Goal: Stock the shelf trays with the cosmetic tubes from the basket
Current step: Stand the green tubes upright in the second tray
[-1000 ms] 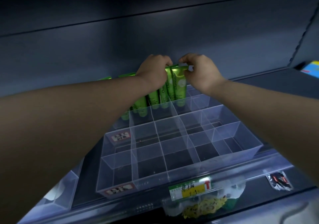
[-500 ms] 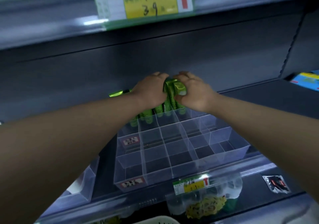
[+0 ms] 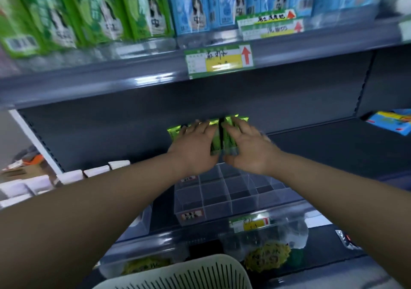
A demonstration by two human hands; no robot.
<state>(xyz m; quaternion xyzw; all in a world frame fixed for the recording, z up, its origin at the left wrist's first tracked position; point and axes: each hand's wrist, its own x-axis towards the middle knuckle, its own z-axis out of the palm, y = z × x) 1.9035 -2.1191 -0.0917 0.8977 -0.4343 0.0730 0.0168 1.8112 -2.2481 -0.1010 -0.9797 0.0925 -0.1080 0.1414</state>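
Green tubes [image 3: 216, 138] are standing in a tight row in the far compartments of the clear divided tray [image 3: 213, 199]; long axis is running near vertical, flat crimped ends pointing up above the fingertips, cap ends sitting down in the cells and mostly hidden behind the palms; one or two tubes are showing just outside the left hand [image 3: 194, 149]

Left hand is lying flat against the row, fingers straight and spread, gripping nothing; right hand [image 3: 250, 149] is mirroring it from the other side, also flat and wide, pressing rather than pinching; a narrow gap of tube faces is showing between the two hands

Judging the step as squaring up the row; doing it well is likely meaning even pressure from both palms, pushing back and inward together, so no tube is tipping over a divider or leaning out of line

Nearer cells below the wrists are holding no tubes; the white slatted basket [image 3: 178, 275] is sitting well below the forearms, contents not visible
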